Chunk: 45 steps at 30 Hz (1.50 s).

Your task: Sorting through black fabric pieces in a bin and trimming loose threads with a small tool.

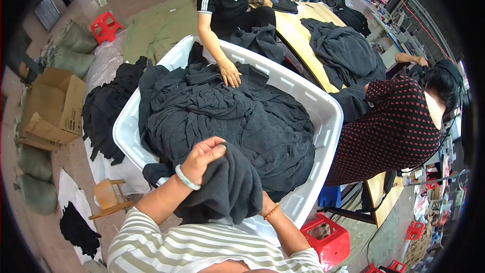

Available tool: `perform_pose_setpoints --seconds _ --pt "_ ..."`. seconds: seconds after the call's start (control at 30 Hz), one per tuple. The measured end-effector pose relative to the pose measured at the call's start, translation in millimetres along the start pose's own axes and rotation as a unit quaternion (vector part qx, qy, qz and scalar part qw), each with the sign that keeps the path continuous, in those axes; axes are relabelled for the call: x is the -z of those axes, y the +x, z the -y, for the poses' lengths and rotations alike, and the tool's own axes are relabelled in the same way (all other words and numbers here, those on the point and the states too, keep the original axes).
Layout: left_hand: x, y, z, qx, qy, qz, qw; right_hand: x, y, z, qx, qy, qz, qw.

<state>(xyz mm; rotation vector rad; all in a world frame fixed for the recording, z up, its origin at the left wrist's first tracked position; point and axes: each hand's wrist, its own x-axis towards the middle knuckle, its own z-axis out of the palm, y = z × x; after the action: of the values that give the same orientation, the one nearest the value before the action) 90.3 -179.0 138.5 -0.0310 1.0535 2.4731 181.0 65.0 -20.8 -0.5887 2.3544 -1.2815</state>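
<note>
A dark garment (227, 187) hung at the bin's (323, 106) near edge — the left hand (202, 156) clutched its top. The right hand (262, 203) sat buried under it — grip not visible.

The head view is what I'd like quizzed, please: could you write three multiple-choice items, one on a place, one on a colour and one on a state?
1. Where does the heap of dark garments lie?
A. In the white bin
B. On the wooden table
C. In the cardboard box

2. What colour are the plastic stools?
A. Blue
B. Red
C. Green

3. What is the left hand doing?
A. Hanging free
B. Resting on the box
C. Gripping a dark garment

Answers:
1. A: the white rim rings the heap.
2. B: every stool in view is red.
3. C: its fingers close on the cloth; the right hand is mostly hidden under the same cloth.
</note>
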Motion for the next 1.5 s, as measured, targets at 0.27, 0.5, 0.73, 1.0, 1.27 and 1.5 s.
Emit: perform_pose_setpoints --seconds 0.27,0.5,0.73,1.0,1.27,1.5 --pt "63.2 23.1 27.3 -0.02 0.117 -0.097 0.988 15.0 -7.8 37.2 0.037 0.084 0.133 0.987" --pt "122.7 -4.6 34.7 0.073 0.296 -0.032 0.952 26.1 -23.0 30.7 0.032 0.297 0.131 0.945" --pt "104.5 -74.8 10.3 0.047 0.438 0.118 0.89 62.8 -36.3 37.0 -0.196 0.492 0.151 0.835" --pt "54.2 -80.8 15.8 -0.182 0.545 0.009 0.818 96.4 -17.1 1.5 0.008 0.384 -0.045 0.922" --pt "14.5 -37.9 36.7 -0.163 0.459 0.036 0.873 90.2 15.4 64.3 0.083 0.594 -0.035 0.799" --pt "-31.0 1.6 -6.6 -0.184 0.301 0.055 0.934 147.3 14.5 26.7 0.267 0.686 -0.043 0.676"
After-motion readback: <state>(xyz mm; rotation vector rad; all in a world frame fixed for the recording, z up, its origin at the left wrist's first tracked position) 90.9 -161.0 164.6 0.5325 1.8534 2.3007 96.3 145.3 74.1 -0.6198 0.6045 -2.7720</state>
